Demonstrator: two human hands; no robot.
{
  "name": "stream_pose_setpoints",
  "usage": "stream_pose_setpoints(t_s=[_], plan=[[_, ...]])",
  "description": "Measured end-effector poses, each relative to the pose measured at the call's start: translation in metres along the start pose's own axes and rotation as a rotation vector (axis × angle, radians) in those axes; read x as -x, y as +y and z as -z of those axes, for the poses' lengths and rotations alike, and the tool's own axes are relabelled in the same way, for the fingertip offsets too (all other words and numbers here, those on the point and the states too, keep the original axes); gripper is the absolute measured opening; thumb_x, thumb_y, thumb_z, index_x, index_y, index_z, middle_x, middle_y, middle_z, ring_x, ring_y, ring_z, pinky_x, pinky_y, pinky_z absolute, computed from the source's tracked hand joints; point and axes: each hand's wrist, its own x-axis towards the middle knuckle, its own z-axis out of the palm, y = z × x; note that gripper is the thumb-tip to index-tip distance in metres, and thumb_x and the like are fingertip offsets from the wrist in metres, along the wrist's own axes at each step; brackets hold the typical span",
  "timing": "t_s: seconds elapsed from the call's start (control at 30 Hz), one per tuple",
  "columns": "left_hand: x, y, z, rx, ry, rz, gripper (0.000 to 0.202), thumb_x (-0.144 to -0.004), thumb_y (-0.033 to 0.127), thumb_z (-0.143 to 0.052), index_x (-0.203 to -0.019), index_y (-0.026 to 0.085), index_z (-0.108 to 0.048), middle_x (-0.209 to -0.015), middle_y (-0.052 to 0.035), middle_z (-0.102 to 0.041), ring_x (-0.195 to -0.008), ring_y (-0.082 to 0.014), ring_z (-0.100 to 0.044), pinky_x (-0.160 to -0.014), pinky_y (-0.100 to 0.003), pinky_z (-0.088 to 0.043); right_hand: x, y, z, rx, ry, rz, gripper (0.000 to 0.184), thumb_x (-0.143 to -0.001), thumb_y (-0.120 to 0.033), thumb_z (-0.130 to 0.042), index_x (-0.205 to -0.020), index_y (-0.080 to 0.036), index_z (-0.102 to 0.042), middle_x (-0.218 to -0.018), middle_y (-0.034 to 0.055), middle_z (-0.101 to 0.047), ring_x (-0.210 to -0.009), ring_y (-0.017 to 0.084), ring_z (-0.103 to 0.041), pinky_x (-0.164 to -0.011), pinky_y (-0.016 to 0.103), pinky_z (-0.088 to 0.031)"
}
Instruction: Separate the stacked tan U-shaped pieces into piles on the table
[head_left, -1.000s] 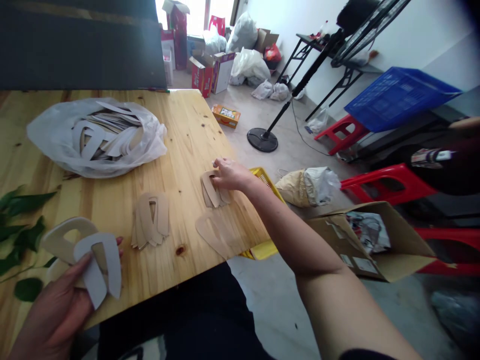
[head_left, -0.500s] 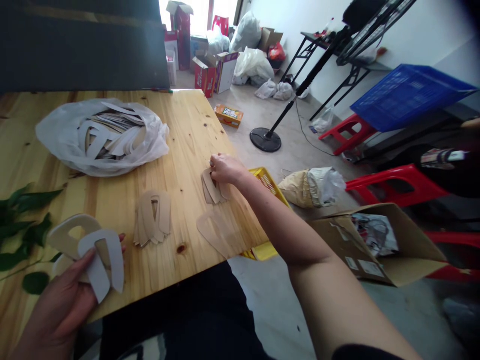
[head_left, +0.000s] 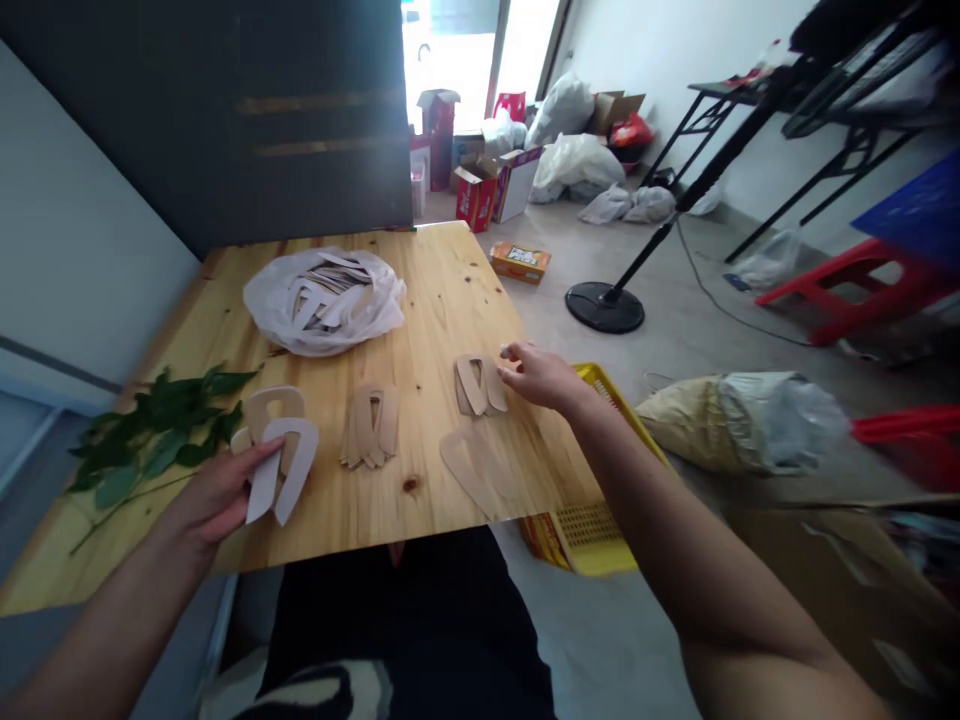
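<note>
In my left hand (head_left: pixel 225 490) is a small stack of white arch-shaped cardboard pieces (head_left: pixel 289 465), fanned out between thumb and fingers over the table's near left part. My right hand (head_left: pixel 541 375) is just right of a small pile of brown arch-shaped pieces (head_left: pixel 474 385). Its thumb and forefinger are apart, with a small whitish spot at a fingertip that I cannot make out. A larger fanned pile of brown pieces (head_left: pixel 371 425) lies between the hands. Nearer the front edge rests a thin, pale, see-through-looking arch piece (head_left: pixel 476 462).
A plastic bag (head_left: pixel 262 300) full of similar pieces stands farther back on the wooden table (head_left: pixel 431 350). Green leaves (head_left: pixel 157 425) lie at left. A yellow basket (head_left: pixel 596 535) sits below the right edge, and a fan stand (head_left: pixel 606 305) is on the floor.
My right hand has come off the small brown pile and moved to its right. My left hand still holds the white pieces. The camera view has shifted, showing more of the table's left side.
</note>
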Motion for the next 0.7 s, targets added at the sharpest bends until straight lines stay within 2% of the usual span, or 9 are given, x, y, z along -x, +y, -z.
stream_pose_setpoints(t_s=[0.1, 0.23, 0.37, 0.5, 0.6, 0.7], plan=[[-0.012, 0.009, 0.0, -0.086, -0.028, -0.057, 0.024, -0.078, -0.005, -0.068, -0.095, 0.012, -0.068, -0.073, -0.005, -0.075, -0.054, -0.0194, -0.073, -0.052, -0.029, -0.064, 0.006, 0.007, 0.0, -0.011, -0.003, -0.001, 0.035, -0.095, -0.032, -0.058, -0.125, -0.016, -0.067, -0.127, 0.0163, -0.069, -0.099, 0.024, -0.071, -0.091, 0.037, -0.053], [-0.025, 0.01, -0.004, -0.178, -0.03, -0.14, 0.043, -0.065, -0.007, -0.079, -0.097, 0.016, -0.062, -0.07, -0.0014, -0.074, -0.048, -0.0184, -0.069, -0.044, -0.025, -0.059, 0.01, 0.016, 0.001, -0.044, -0.031, -0.035, 0.034, -0.095, -0.031, -0.058, -0.124, -0.017, -0.068, -0.117, 0.0146, -0.073, -0.1, 0.025, -0.072, -0.091, 0.037, -0.053], [-0.033, 0.014, -0.004, -0.214, -0.078, -0.175, 0.041, -0.065, 0.0, -0.085, -0.096, 0.014, -0.06, -0.069, -0.0023, -0.072, -0.049, -0.0183, -0.069, -0.047, -0.028, -0.06, 0.006, 0.027, -0.004, -0.061, -0.015, -0.064, 0.035, -0.094, -0.032, -0.058, -0.124, -0.017, -0.068, -0.117, 0.016, -0.074, -0.098, 0.027, -0.073, -0.087, 0.037, -0.055], [-0.048, 0.027, -0.006, -0.217, -0.022, -0.266, 0.039, -0.069, 0.002, -0.083, -0.098, 0.014, -0.061, -0.074, -0.0028, -0.073, -0.057, -0.0163, -0.07, -0.054, -0.026, -0.061, 0.003, 0.034, -0.007, -0.072, -0.036, -0.073, 0.033, -0.093, -0.031, -0.059, -0.122, -0.018, -0.068, -0.116, 0.0147, -0.075, -0.098, 0.027, -0.074, -0.086, 0.037, -0.055], [-0.063, 0.031, -0.011, -0.264, -0.002, -0.293, 0.038, -0.071, 0.004, -0.08, -0.103, 0.015, -0.061, -0.079, -0.0036, -0.074, -0.065, -0.018, -0.072, -0.062, -0.03, -0.063, 0.003, 0.035, -0.007, -0.08, -0.041, -0.081, 0.032, -0.093, -0.03, -0.058, -0.121, -0.019, -0.068, -0.116, 0.0142, -0.075, -0.099, 0.027, -0.074, -0.086, 0.036, -0.055], [-0.074, 0.033, -0.014, -0.381, -0.001, -0.312, 0.032, -0.071, 0.011, -0.08, -0.098, 0.014, -0.062, -0.081, -0.0066, -0.073, -0.068, -0.0207, -0.072, -0.066, -0.033, -0.062, 0.002, 0.034, -0.006, -0.083, -0.032, -0.1, 0.033, -0.093, -0.031, -0.059, -0.122, -0.019, -0.068, -0.119, 0.0141, -0.075, -0.098, 0.027, -0.074, -0.083, 0.035, -0.055]])
